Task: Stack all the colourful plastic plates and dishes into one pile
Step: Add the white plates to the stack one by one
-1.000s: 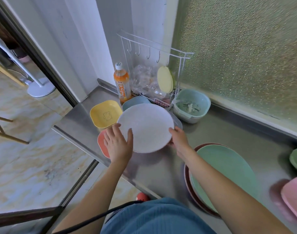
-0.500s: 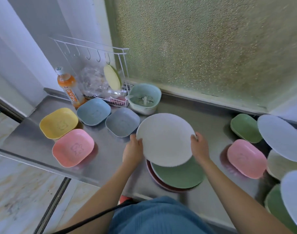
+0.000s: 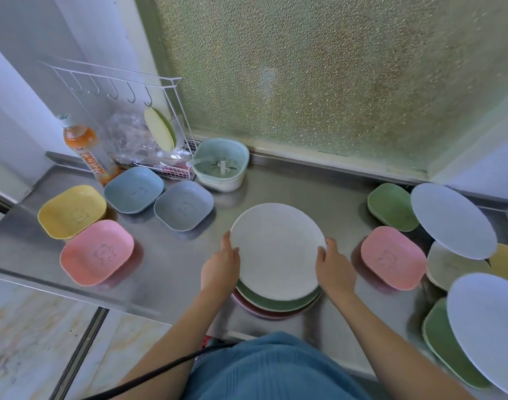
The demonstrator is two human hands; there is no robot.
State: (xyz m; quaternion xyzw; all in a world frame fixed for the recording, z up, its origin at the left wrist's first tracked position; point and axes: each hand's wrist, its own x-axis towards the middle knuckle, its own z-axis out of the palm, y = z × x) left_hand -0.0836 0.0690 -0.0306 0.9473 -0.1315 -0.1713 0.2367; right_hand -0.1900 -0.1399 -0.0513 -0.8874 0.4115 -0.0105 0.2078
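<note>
Surface: a grey steel desk (image 3: 166, 264) below a frosted green glass window (image 3: 333, 76).
Room: marble-pattern floor (image 3: 30, 342) beyond the left edge of the desk.
Task thing: a round white plastic plate (image 3: 277, 251) near the front edge, above a round green plate (image 3: 276, 303).
Hands: left hand (image 3: 219, 268) and right hand (image 3: 335, 269) grip opposite rims; fingers curl under the rim.
Hidden: a dark red plate (image 3: 254, 311) at the bottom shows only its rim.
Cut off: a large pale blue plate (image 3: 489, 327) at the right edge.

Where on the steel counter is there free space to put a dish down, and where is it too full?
The counter is bare behind the white plate, between the strainer basket and the green dish. Another bare strip lies between the left pink dish and the left hand. The right end, with overlapping plates, is crowded.
</note>
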